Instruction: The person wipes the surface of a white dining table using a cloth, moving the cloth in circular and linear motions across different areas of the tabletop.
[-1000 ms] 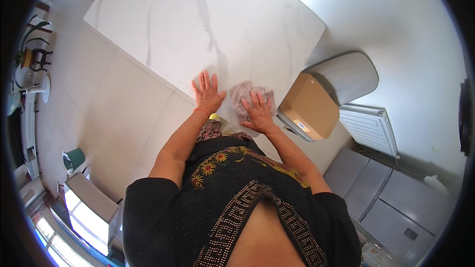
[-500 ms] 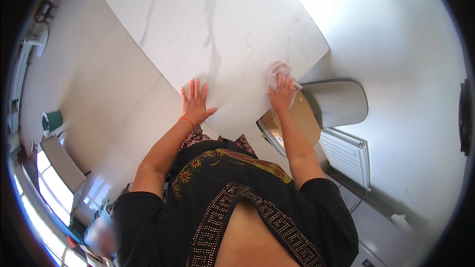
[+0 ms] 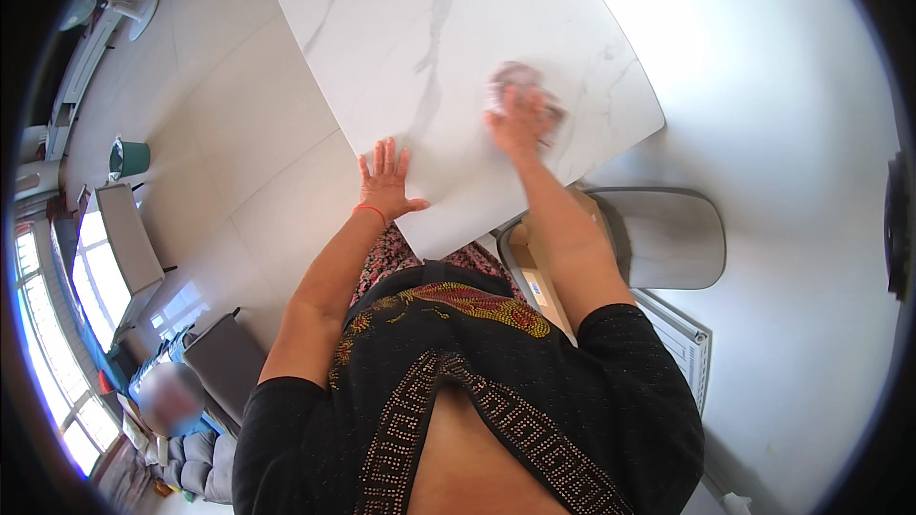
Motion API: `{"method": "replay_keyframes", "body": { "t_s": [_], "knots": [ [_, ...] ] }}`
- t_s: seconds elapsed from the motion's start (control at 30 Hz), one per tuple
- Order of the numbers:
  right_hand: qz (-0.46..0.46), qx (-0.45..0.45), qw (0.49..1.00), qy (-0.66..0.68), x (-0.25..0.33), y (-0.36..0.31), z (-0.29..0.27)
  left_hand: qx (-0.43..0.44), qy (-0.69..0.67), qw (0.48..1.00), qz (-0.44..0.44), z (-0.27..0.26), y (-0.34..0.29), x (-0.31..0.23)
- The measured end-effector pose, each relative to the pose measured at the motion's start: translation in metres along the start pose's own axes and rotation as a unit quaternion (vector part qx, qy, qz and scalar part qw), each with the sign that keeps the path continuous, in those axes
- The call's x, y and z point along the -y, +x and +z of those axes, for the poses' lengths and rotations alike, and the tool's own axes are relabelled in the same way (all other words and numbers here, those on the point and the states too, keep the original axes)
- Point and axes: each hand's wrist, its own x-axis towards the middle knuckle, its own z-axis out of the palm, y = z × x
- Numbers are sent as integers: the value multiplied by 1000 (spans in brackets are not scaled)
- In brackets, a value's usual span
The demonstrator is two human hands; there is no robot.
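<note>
A white marble-patterned table (image 3: pixel 372 57) spreads out in front of me. My left hand (image 3: pixel 385 189) lies flat near its left edge, fingers spread and thumb out, with nothing in it. Over the tabletop to the right, my right hand (image 3: pixel 518 126) presses on a crumpled pinkish-grey cloth (image 3: pixel 515 74). The cloth sticks out beyond the fingertips and along the right side of the hand. Motion smears both this hand and the cloth, and the palm hides part of the cloth.
At the right, a grey chair (image 3: pixel 676 236) stands by the table with a cardboard box (image 3: pixel 592 208) on it. Behind it a white radiator (image 3: pixel 689 348) is on the wall. Far left are a green bucket (image 3: pixel 134 158), a dark grey sofa (image 3: pixel 196 463) and a person (image 3: pixel 172 399).
My right hand has slid the cloth away from the table's near right edge, forward and inward over the tabletop. The left hand stays flat at the left edge. The view has shifted somewhat.
</note>
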Motion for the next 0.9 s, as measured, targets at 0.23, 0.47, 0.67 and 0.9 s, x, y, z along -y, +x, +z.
{"method": "replay_keyframes", "body": {
  "t_s": [0.23, 0.47, 0.67, 0.9],
  "knots": [
    [-324, 65, 940, 88, 39, -121, -34, -16, -52, 998, -37, 12, -9, -7],
    [-126, -17, 992, 3, -138, -88, -24, 9, -19, 999, -47, 10, -9, -13],
    [130, 45, 989, 49, -155, -17, -34, 20, -4, 998, -54, 6, -7, -13],
    [121, 84, 988, 51, -81, 21, -43, 13, -1, 999, -53, 3, -7, -13]
  ]
}}
